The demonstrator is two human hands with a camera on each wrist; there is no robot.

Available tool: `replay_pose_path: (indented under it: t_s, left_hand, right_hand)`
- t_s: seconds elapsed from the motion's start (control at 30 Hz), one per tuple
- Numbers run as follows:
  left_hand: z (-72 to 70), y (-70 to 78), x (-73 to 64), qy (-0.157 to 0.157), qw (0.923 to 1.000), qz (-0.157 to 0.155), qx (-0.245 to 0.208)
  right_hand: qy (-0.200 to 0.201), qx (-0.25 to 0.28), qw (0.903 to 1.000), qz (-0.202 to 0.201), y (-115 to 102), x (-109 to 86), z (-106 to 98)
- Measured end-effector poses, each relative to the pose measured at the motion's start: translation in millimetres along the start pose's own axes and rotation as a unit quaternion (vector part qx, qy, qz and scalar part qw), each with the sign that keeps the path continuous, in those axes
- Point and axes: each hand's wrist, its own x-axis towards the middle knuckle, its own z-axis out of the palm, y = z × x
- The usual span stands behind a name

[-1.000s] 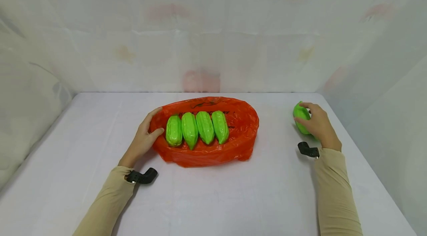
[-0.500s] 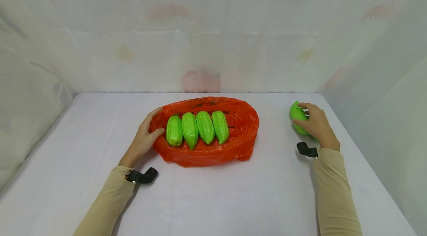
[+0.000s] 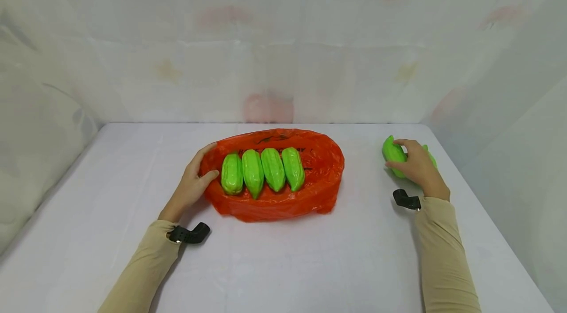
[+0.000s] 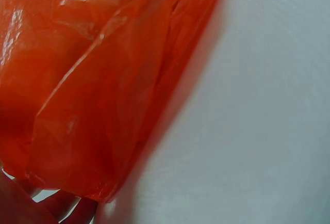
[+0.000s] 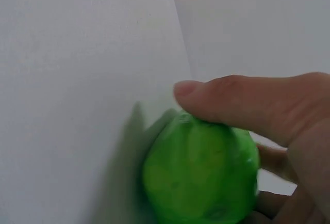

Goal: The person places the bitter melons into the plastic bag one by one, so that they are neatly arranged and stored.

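An open red plastic bag (image 3: 325, 200) with black print lies mid-table. Several green ridged star fruits (image 3: 272, 169) sit side by side inside it. At the bag's left end my left hand (image 3: 191, 186) grips the rim, thumb inside and fingers along the outside. The left wrist view is filled mostly by the bag's red side (image 4: 93, 90). Toward the back right, my right hand (image 3: 418, 166) holds another star fruit (image 3: 393, 151) between thumb and fingers. Its rounded end (image 5: 201, 177) is seen close up in the right wrist view. A further green fruit (image 3: 430, 156) shows partly behind the right hand.
A white cloth covers the table (image 3: 283, 264). Pale patterned cloth walls (image 3: 283, 72) rise at the back and both sides. Each wrist wears a black camera mount, one by the left sleeve (image 3: 143, 266), one by the right sleeve (image 3: 447, 254).
My right hand has shifted slightly left with the star fruit, so more of the green fruit behind it shows. The left hand and bag stay in place.
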Motion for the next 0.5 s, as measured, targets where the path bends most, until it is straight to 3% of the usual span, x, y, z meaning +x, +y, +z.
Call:
replay_pose_path:
  t_s: [0.37,0.5]
  left_hand:
    - [-0.3,1.4,-0.9,0.0,1.0,-0.002,0.006]
    - [-0.2,1.5,-0.9,0.0,1.0,-0.002,0.003]
  right_hand:
    - [-0.049,0.01,0.998,0.037,-3.1,0.7,1.8]
    - [-0.051,0.014,0.9982,0.028,-4.4,1.5,3.0]
